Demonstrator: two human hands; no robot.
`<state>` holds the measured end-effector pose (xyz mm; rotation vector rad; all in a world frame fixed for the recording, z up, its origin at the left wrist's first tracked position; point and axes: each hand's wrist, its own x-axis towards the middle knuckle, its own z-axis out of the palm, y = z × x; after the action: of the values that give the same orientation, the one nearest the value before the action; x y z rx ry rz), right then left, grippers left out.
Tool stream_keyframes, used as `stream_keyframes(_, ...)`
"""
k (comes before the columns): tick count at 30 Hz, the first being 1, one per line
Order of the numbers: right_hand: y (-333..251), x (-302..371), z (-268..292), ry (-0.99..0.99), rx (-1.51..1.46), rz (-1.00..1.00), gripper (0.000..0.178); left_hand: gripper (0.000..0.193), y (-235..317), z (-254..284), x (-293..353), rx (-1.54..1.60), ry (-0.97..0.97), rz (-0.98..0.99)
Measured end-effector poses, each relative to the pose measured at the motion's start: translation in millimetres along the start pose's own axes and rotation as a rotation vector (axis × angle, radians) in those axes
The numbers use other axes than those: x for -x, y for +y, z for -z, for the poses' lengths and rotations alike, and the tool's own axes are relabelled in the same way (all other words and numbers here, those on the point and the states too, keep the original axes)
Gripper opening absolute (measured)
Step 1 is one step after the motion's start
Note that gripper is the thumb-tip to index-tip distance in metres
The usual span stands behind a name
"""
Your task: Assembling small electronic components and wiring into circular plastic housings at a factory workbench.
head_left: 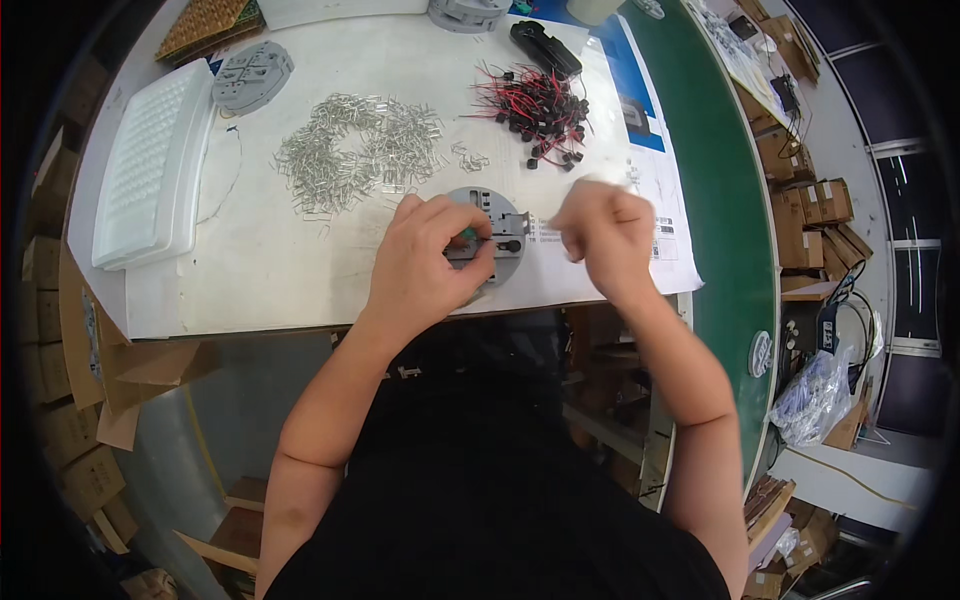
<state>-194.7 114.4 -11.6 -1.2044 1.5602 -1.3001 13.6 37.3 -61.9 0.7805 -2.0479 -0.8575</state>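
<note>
The white work surface (280, 270) ends at a near edge that runs just below both hands, and its right side meets a green strip (715, 200) that curves away along the bench. Along the near edge, to the left of the hands, the surface lies bare as far as the white perforated plastic tray (150, 170) at the left edge. Behind the hands, toward the middle, a loose heap of small silvery metal clips (355, 150) spreads wide, and a bundle of red and black wires with black plugs (535, 110) lies toward the far right. A second grey round part (252, 75) rests near the far left corner.

The round grey plastic disc with small fittings (490, 235) sits close to the near edge, right of centre. The left hand (425, 260) covers its left half, fingers curled down and pressing on it, with something small and green at the fingertips. The right hand (605, 235) hovers just beside the disc's right rim, fingers drawn together in a pinch; it is blurred, so I cannot tell what it grips, if anything.
</note>
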Motion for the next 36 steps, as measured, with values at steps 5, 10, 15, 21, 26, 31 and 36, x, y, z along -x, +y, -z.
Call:
stream_keyframes(5,4.8,-9.9,-42.0,0.027,-0.601,0.327,0.05,0.019,-1.8,0.5,-1.1,-0.005,-0.017,-0.028)
stream_keyframes(10,27.8,-14.9,-53.8,-0.022,-0.256,0.535,0.055,0.019,-0.9,3.6,0.6,-0.027,-0.03,-0.038)
stream_keyframes(15,19.8,-13.0,-46.2,-0.113,-0.139,0.38,0.045,0.015,-0.3,5.1,-1.2,-0.027,-0.058,-0.037)
stream_keyframes(21,-8.8,-78.6,-19.8,-0.061,0.451,0.189,0.017,0.015,4.4,14.4,2.9,0.109,-0.009,-0.022)
stream_keyframes(26,2.0,-98.4,-27.4,-0.242,0.812,0.144,0.017,0.013,3.0,26.7,6.7,0.071,0.078,-0.068)
stream_keyframes(31,2.1,-100.3,-28.1,-0.242,0.722,0.028,0.015,0.011,-2.0,40.6,14.1,0.03,0.128,-0.039)
stream_keyframes(36,-2.6,-101.6,-21.0,-0.171,0.592,-0.019,0.014,0.01,-7.0,48.1,12.1,0.007,0.14,0.02)
